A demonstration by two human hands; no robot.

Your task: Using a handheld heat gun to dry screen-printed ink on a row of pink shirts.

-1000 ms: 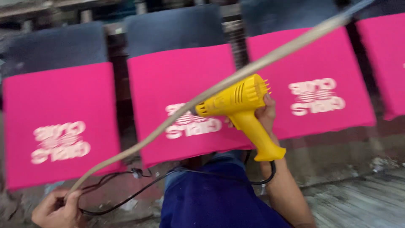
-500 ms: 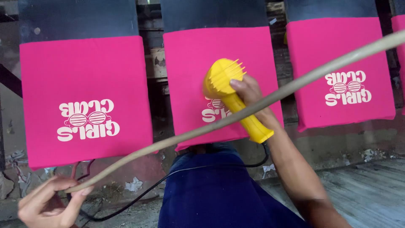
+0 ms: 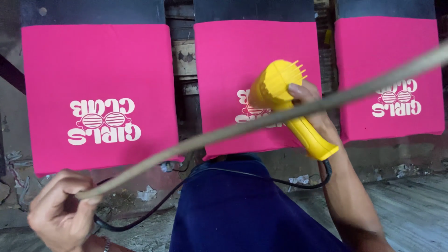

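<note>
My right hand [image 3: 311, 108] grips a yellow heat gun [image 3: 285, 99] by its handle, nozzle pointing down at the white print on the middle pink cloth panel [image 3: 233, 56]. My left hand [image 3: 63, 214] is closed around a pale rope [image 3: 224, 133] that runs diagonally up to the upper right, and it also holds the gun's black power cord [image 3: 154, 212]. The cord loops from the handle's base across my blue-clad lap [image 3: 247, 214].
Two more pink panels with the same white print lie on dark pallets, one at the left [image 3: 98, 70] and one at the right [image 3: 387, 56]. Grimy machine frame [image 3: 184, 60] shows between the panels. Worn wooden floor [image 3: 410, 205] lies lower right.
The view swung left and settled; the heat gun went from side-on to pointing down over the middle panel's print. My left hand keeps hold of the rope.
</note>
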